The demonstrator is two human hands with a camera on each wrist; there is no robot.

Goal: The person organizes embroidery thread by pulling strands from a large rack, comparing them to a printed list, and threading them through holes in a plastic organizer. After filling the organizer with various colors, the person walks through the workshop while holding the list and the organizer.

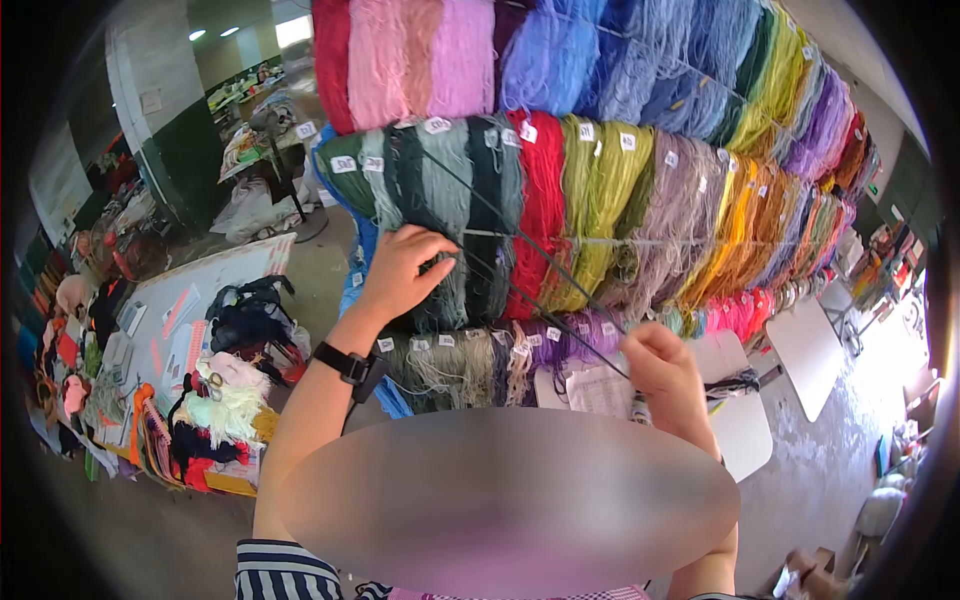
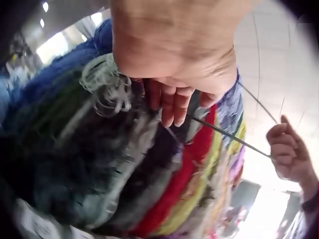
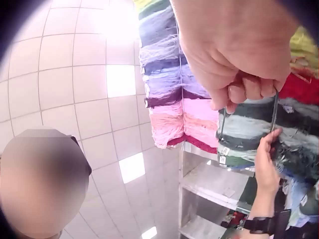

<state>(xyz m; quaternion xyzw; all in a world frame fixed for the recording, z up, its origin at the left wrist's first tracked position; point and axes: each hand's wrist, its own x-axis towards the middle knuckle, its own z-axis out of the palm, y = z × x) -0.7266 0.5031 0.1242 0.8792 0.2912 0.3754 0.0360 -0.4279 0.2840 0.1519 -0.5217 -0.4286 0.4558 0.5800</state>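
Note:
Dark green strands [image 1: 566,272] stretch across the hanging yarn to my right hand [image 1: 665,372], whose curled fingers grip them. In the right wrist view this hand [image 3: 244,64] has the strands hanging taut from its fist. My left hand [image 1: 405,270] is at the dark green and grey-green skeins [image 1: 447,190], its fingers slightly bent and thumb apart. One strand meets its fingertips; the other runs to the upper part of the skeins. In the left wrist view the fingers of this hand [image 2: 174,64] reach among the yarn, partly hiding where the strand [image 2: 232,137] ends.
Labelled skeins in red [image 1: 540,190], yellow-green, purple and orange hang in rows, with pink and blue ones above. White boards [image 1: 808,350] stand at the right. On the left, a table [image 1: 225,270] bears loose yarn bundles [image 1: 235,395]. A sheet of paper [image 1: 598,388] lies below the rows.

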